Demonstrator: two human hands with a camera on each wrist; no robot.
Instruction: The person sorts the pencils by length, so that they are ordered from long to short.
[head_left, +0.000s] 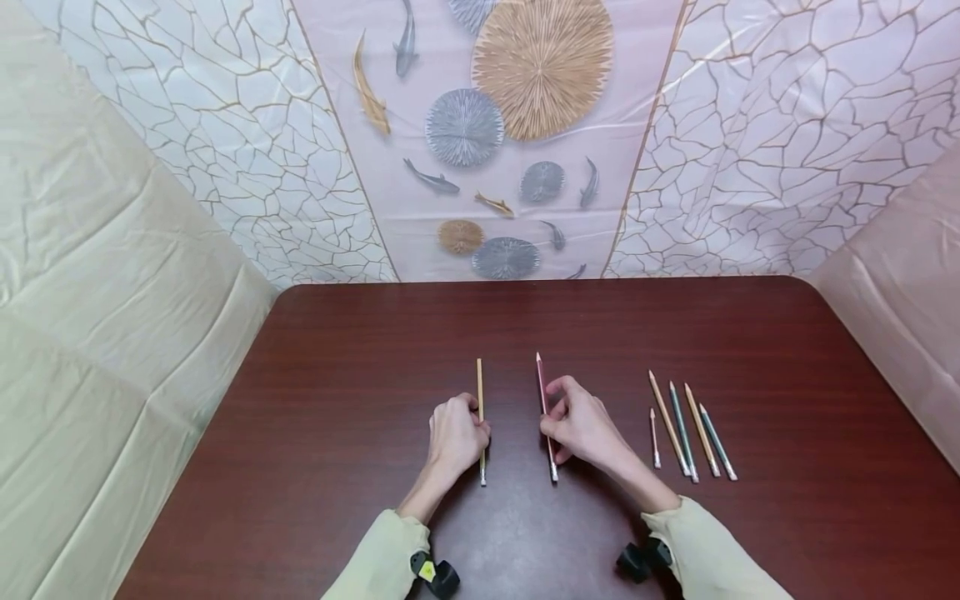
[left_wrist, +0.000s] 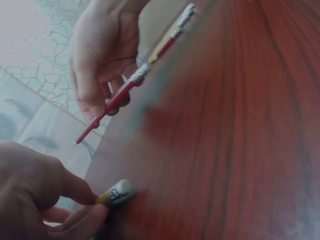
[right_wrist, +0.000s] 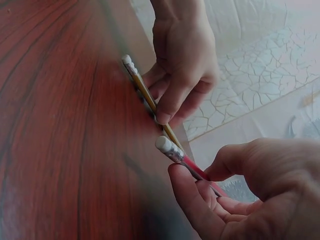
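In the head view, the left hand (head_left: 456, 433) pinches a yellow pencil (head_left: 481, 383) standing lengthwise on the table, its eraser end toward the person. The right hand (head_left: 583, 425) pinches a dark red pencil (head_left: 542, 382) between thumb and fingers, tip pointing away, a hand's width right of the yellow one. The left wrist view shows the yellow pencil's white eraser (left_wrist: 123, 186) beyond the left fingertips. In the right wrist view, the red pencil's eraser end (right_wrist: 169, 147) sticks out past the right hand's thumb and fingers.
Right of the right hand lie several pencils side by side, among them a short red one (head_left: 655, 437), a tan one (head_left: 670, 422) and a green one (head_left: 718, 442). The brown table (head_left: 337, 350) meets a patterned cloth (head_left: 502, 208) at its far edge.
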